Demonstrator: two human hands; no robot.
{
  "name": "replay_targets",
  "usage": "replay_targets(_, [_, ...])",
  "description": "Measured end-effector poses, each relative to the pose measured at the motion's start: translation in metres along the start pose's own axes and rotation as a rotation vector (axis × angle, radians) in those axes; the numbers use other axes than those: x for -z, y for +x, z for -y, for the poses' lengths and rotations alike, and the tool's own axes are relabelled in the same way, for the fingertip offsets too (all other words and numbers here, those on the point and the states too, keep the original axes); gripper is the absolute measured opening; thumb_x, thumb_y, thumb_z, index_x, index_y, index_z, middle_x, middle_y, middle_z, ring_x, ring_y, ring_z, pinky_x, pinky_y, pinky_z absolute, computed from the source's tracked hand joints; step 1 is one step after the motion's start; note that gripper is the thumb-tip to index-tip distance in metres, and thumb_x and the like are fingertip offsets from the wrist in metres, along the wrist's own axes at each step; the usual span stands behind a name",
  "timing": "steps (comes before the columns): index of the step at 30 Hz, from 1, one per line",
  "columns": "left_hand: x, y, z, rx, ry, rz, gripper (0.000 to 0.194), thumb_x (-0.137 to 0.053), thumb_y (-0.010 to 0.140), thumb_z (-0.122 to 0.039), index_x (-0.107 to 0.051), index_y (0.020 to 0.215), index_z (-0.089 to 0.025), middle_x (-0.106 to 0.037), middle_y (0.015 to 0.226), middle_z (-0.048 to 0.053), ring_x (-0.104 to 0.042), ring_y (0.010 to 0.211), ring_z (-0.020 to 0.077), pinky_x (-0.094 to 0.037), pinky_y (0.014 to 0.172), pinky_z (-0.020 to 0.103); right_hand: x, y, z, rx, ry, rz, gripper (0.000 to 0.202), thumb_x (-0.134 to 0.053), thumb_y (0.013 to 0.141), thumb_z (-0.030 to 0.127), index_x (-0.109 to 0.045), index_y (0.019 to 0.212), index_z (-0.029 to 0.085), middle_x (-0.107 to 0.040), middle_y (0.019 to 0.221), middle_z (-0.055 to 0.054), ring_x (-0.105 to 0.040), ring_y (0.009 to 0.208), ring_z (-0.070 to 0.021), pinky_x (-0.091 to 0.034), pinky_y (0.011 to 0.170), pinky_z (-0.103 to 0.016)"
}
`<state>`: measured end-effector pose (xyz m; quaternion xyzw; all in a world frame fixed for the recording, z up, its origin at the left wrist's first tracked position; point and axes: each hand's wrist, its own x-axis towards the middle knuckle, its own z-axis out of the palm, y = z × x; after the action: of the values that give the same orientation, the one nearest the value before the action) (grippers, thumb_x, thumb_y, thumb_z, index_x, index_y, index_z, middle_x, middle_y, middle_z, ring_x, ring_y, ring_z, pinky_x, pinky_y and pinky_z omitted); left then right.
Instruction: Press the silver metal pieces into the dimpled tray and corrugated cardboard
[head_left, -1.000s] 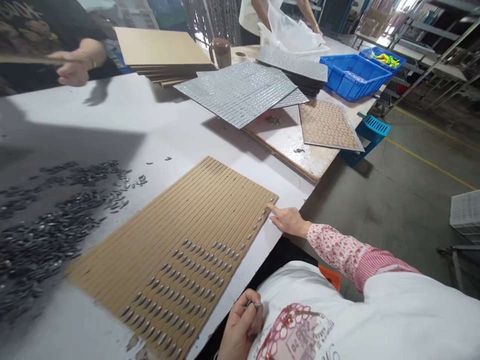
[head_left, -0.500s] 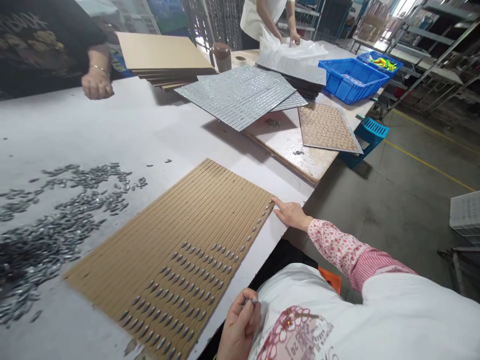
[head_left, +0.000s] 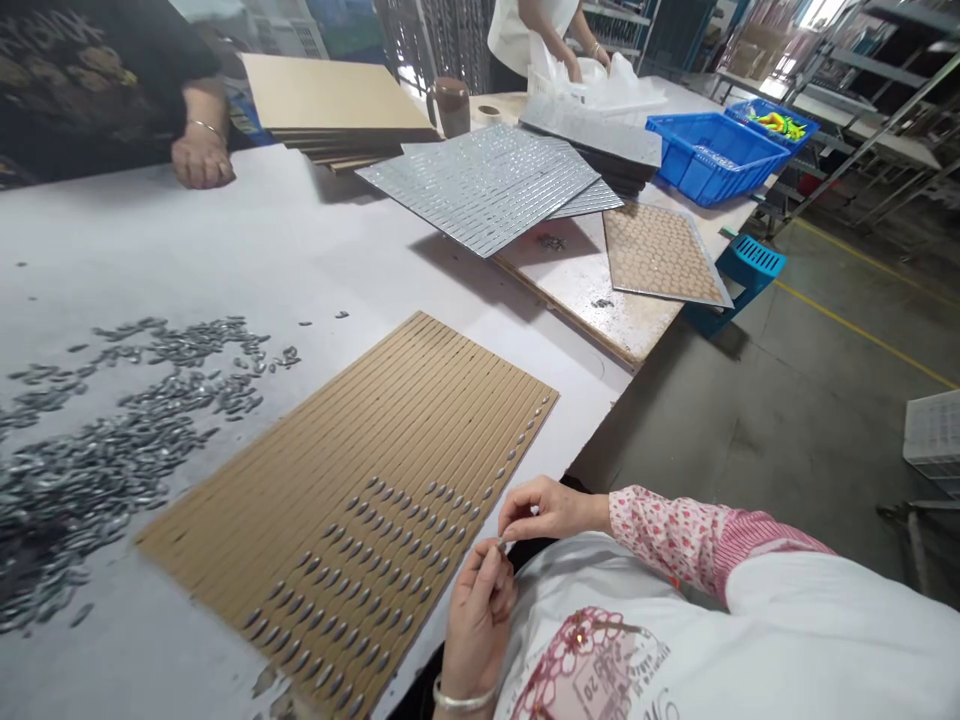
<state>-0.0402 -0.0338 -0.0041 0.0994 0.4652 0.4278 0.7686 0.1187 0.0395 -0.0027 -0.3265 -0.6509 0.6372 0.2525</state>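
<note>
A ridged brown board (head_left: 330, 440) lies at a slant on the white table. Rows of small silver pointed-oval pieces (head_left: 375, 555) sit in its grooves at the near end, and a single line of them follows the right edge. Beside that edge, my left hand (head_left: 476, 615) is closed, its fingers curled around small silver pieces that barely show. My right hand (head_left: 551, 508) meets it at the fingertips, thumb and forefinger pinched on one small silver piece (head_left: 502, 545). Left of the board spreads a heap of the same loose pieces (head_left: 97, 480).
Glittery silver ridged panels (head_left: 487, 185) lie beyond the board, with a patterned panel (head_left: 664, 255) to their right. Farther back are stacked brown boards (head_left: 330, 95), a brown mug (head_left: 451, 107) and a blue crate (head_left: 712, 165). One co-worker's hand (head_left: 202, 155) rests on the table; another person handles white plastic.
My right hand has left the far right corner of the board and come back to my left hand's fingertips. The left hand has risen slightly.
</note>
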Motion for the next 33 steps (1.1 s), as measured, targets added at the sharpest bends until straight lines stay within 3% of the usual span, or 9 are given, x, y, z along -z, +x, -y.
replay_targets(5, [-0.004, 0.001, 0.002, -0.006, -0.021, -0.027, 0.027, -0.068, 0.072, -0.037, -0.054, 0.079, -0.016, -0.032, 0.052, -0.009, -0.02, 0.041, 0.001, -0.016, 0.038, 0.015, -0.001, 0.0, -0.003, 0.058, -0.067, 0.049, 0.03, -0.061, 0.079, 0.04, -0.063, 0.088, 0.011, -0.06, 0.075, -0.003, -0.051, 0.066, -0.0088, -0.042, 0.059, -0.019])
replay_targets(8, [-0.007, 0.001, 0.002, -0.01, -0.065, -0.033, 0.029, -0.069, 0.071, -0.038, -0.058, 0.088, -0.016, -0.04, 0.058, -0.007, -0.025, 0.043, 0.0014, -0.021, 0.038, 0.014, 0.012, 0.007, -0.009, 0.032, -0.109, -0.064, 0.028, -0.056, 0.082, 0.039, -0.062, 0.086, 0.012, -0.061, 0.077, -0.003, -0.053, 0.069, -0.0095, -0.043, 0.065, -0.021])
replay_targets(10, [-0.006, 0.0, 0.002, -0.001, -0.107, -0.038, 0.035, -0.068, 0.072, -0.038, -0.059, 0.099, -0.017, -0.052, 0.072, -0.002, -0.032, 0.047, 0.0021, -0.026, 0.038, 0.014, 0.034, 0.014, -0.015, -0.018, -0.16, -0.269, 0.029, -0.05, 0.086, 0.04, -0.061, 0.087, 0.013, -0.061, 0.078, -0.002, -0.053, 0.071, -0.0104, -0.043, 0.068, -0.022])
replay_targets(13, [-0.001, -0.002, 0.002, 0.049, -0.139, -0.037, 0.042, -0.067, 0.072, -0.037, -0.057, 0.109, -0.018, -0.056, 0.083, 0.001, -0.032, 0.047, 0.0016, -0.028, 0.037, 0.013, 0.082, 0.02, -0.024, -0.146, -0.379, -0.583, 0.033, -0.04, 0.09, 0.04, -0.061, 0.087, 0.015, -0.06, 0.078, -0.003, -0.052, 0.074, -0.0123, -0.042, 0.069, -0.024])
replay_targets(16, [0.003, -0.003, 0.003, 0.09, -0.148, -0.042, 0.035, -0.068, 0.072, -0.035, -0.057, 0.102, -0.02, -0.053, 0.073, -0.002, -0.026, 0.043, 0.0004, -0.022, 0.034, 0.012, 0.124, 0.019, -0.033, -0.236, -0.652, -0.679, 0.029, -0.043, 0.089, 0.037, -0.061, 0.083, 0.015, -0.06, 0.08, -0.004, -0.05, 0.078, -0.0137, -0.04, 0.073, -0.026])
replay_targets(19, [0.004, -0.003, 0.003, 0.107, -0.179, -0.049, 0.026, -0.069, 0.072, -0.032, -0.057, 0.089, -0.018, -0.049, 0.067, -0.004, -0.025, 0.042, 0.0002, -0.021, 0.034, 0.011, 0.145, 0.018, -0.041, -0.258, -0.809, -0.671, 0.024, -0.046, 0.088, 0.033, -0.06, 0.079, 0.015, -0.06, 0.081, -0.004, -0.05, 0.08, -0.0139, -0.037, 0.077, -0.027])
replay_targets(29, [0.003, -0.003, 0.002, 0.143, -0.228, -0.027, 0.024, -0.071, 0.07, -0.029, -0.057, 0.087, -0.018, -0.046, 0.069, -0.003, -0.028, 0.045, 0.0009, -0.025, 0.036, 0.012, 0.153, 0.026, -0.05, -0.319, -0.949, -0.626, 0.016, -0.048, 0.086, 0.026, -0.06, 0.082, 0.017, -0.061, 0.087, -0.003, -0.05, 0.083, -0.0139, -0.035, 0.083, -0.027])
replay_targets(33, [0.004, -0.002, 0.003, 0.155, -0.232, -0.025, 0.025, -0.07, 0.07, -0.03, -0.058, 0.088, -0.017, -0.045, 0.068, -0.004, -0.029, 0.046, 0.001, -0.025, 0.037, 0.012, 0.148, 0.026, -0.046, -0.337, -0.937, -0.703, 0.014, -0.048, 0.083, 0.025, -0.06, 0.086, 0.019, -0.062, 0.086, -0.002, -0.049, 0.085, -0.0155, -0.037, 0.079, -0.027])
